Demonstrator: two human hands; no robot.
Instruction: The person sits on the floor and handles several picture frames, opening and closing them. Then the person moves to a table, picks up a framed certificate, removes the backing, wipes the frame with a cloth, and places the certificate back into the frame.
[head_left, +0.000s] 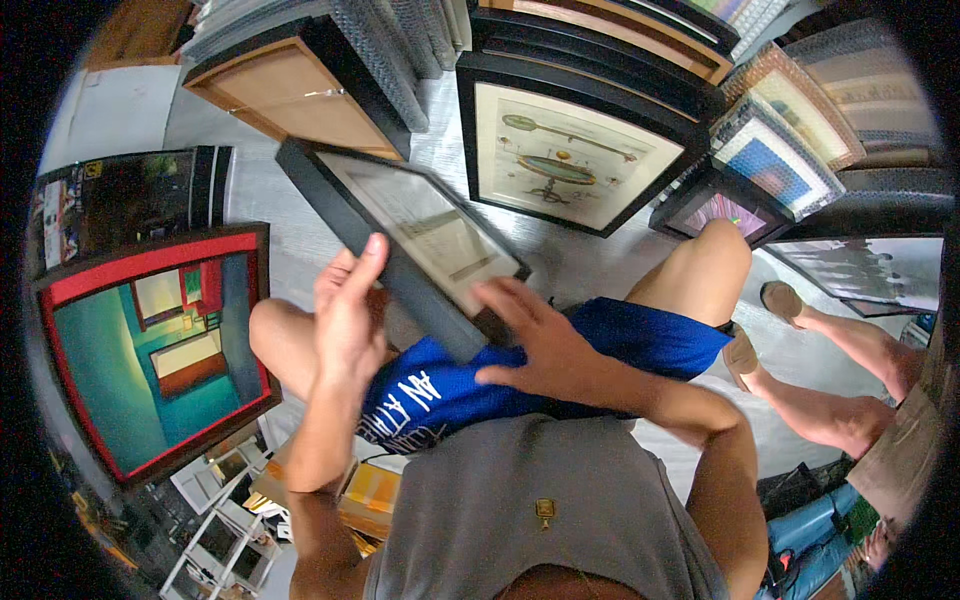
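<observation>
A deep, dark picture frame [342, 212] is tilted above my lap, its glazed front showing a pale mat and a picture I cannot make out through the glare. My left hand [350, 310] grips its thick outer side, thumb up along the edge and fingers partly hidden. Over the frame's near right corner lies my right hand [550, 345], fingers stretched toward the glass and thumb spread apart; slight blur hides whether the fingertips touch. The frame's near end hangs over my blue shorts [430, 385].
A black-framed print [570, 155] leans ahead, with several frames stacked behind it. A frame seen from its back [300, 95] stands far left. At left is a red-and-teal picture [165, 350]. Bubble-wrapped frames [780, 160] lean at right, near another person's legs [830, 400].
</observation>
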